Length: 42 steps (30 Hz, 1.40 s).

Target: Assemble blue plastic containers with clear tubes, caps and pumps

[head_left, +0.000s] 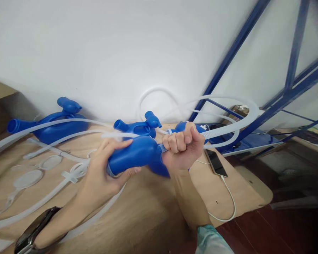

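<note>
My left hand [106, 169] is wrapped around a blue plastic urinal bottle [134, 153], thumb below and fingers over the top. The bottle lies tilted on its side above the table. At its right end my right hand [184, 146] is closed in a fist around the end of a translucent white tube [225, 128]. The tube's ribbed part comes out on the right side of the fist and loops back behind. A pale piece shows between the fist and the bottle, but the joint itself is mostly hidden by my fingers.
More blue urinal bottles stand at the left [60, 128] and behind my hands [137, 128]. Translucent tubes and flat white caps [28, 179] lie on the wooden table [159, 218]. A phone [216, 163] with a charging cable lies at the right. Blue metal frame bars [235, 46] rise beyond.
</note>
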Available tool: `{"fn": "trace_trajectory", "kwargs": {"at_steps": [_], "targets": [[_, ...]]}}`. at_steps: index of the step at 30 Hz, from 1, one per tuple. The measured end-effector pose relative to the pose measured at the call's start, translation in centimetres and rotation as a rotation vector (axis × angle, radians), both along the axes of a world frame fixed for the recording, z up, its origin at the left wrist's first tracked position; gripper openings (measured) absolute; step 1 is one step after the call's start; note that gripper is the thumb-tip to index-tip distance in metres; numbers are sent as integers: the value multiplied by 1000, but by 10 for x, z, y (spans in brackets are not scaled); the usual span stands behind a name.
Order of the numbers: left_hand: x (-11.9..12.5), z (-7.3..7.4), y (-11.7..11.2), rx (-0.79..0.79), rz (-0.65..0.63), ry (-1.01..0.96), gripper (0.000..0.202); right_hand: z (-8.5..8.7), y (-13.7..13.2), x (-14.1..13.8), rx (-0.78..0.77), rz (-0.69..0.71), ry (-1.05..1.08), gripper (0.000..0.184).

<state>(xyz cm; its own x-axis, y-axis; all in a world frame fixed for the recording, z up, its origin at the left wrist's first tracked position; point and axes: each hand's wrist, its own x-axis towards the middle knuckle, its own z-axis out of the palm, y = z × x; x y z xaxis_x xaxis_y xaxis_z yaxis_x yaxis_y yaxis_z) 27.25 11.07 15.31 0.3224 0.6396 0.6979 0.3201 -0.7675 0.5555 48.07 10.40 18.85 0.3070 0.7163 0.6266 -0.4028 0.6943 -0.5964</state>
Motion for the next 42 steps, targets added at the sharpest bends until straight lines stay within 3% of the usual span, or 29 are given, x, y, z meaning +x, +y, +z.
{"fn": "trace_trajectory", "kwargs": {"at_steps": [10, 12, 16, 20, 23, 26, 28, 31, 34, 38, 42], "targets": [[-8, -5, 18, 647, 105, 24, 52, 7, -15, -1, -84, 72, 46, 48], [-10, -1, 21, 617, 78, 36, 53, 8, -15, 3, -98, 89, 38, 45], [-14, 7, 23, 376, 59, -9, 53, 15, -5, 10, -88, 96, -13, 30], [-20, 13, 25, 170, 49, -32, 51, 15, 3, 22, -93, 137, -397, 42], [-24, 17, 24, 94, 47, -20, 54, 7, 7, 30, -73, 86, -560, 30], [-26, 20, 22, 66, 60, -2, 53, 0, 10, 28, -42, 53, -506, 22], [-26, 21, 21, 60, 46, 4, 53, 0, 10, 19, -28, 49, -384, 27], [-25, 20, 21, 51, -13, 22, 51, 6, 3, 4, -43, 122, -94, 39], [-21, 18, 21, 86, -83, 51, 49, 9, -6, -2, -75, 229, 136, 24], [-16, 12, 19, 228, -103, 91, 46, 4, -8, 7, -89, 320, 172, 46], [-13, 5, 18, 385, -30, 146, 50, -1, -6, 10, -7, 340, 126, 53]]}}
